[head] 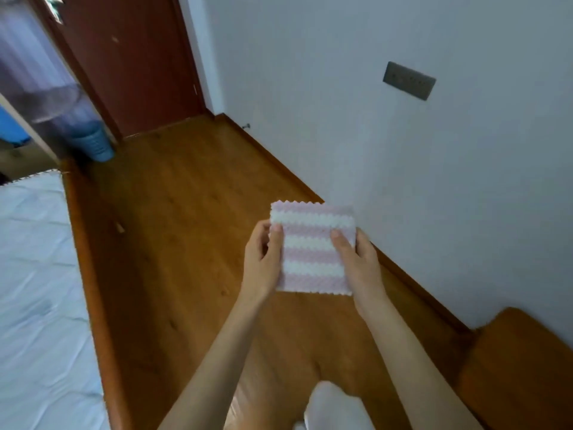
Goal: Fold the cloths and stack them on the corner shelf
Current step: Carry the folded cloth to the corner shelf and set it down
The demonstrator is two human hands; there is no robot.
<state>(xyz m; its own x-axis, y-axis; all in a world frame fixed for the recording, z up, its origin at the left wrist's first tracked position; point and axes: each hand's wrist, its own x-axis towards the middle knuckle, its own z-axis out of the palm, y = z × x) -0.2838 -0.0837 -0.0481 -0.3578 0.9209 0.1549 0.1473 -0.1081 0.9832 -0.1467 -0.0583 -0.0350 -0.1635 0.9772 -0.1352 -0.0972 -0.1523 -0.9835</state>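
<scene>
A pale wall [403,150] fills the right side of the view, meeting a wooden floor [173,231] along a brown skirting board [279,162]. At the left lies a bed [34,290] with a light blue sheet and a wooden side rail. A dark red door [133,63] stands at the far end, with a blue bin [94,144] on the floor just beside it. Low at the right is the wooden surface of a shelf [514,367] against the wall. A grey switch plate [409,80] is set in the wall. The folded cloth [310,246], striped pink and white with zigzag edges, is held flat in the air above the floor, near the skirting board and well apart from the shelf. The left hand [262,262] pinches the cloth's left edge with thumb on top, and the right hand [359,259] grips its right edge the same way.
</scene>
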